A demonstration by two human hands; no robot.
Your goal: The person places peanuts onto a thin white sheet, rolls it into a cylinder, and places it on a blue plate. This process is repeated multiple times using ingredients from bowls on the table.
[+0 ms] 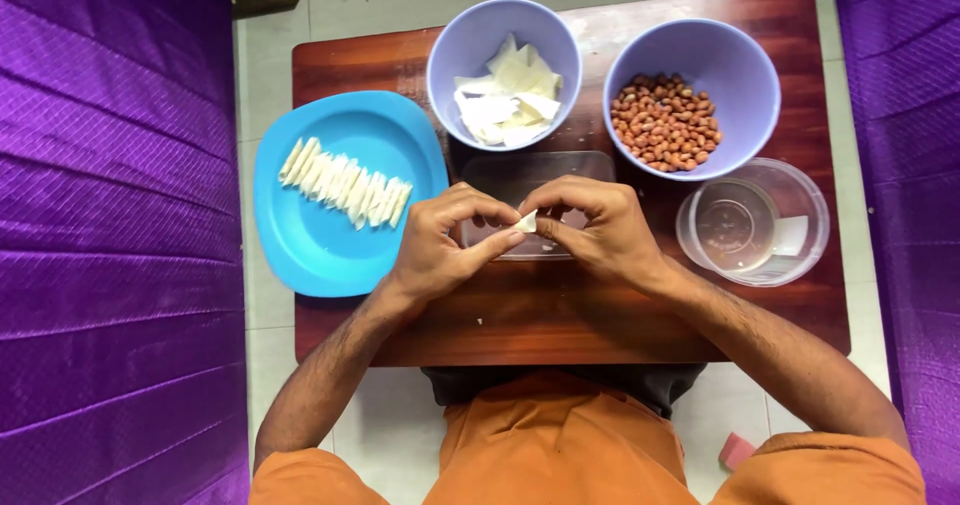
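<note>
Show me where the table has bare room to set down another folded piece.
Bare wood lies along the near table edge, below both hands, and at the far left corner behind the blue plate. The plate's near half is free. Crowded: between the two purple bowls and around the clear tub.

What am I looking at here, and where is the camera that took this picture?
The camera sits on a person's head and looks straight down, so you see that person's own arms. The left hand and right hand pinch a small white folded piece between their fingertips, above a clear tray. On the small wooden table are a blue plate with a row of folded pieces, a bowl of white sheets, a bowl of peanuts and a clear container.
</note>
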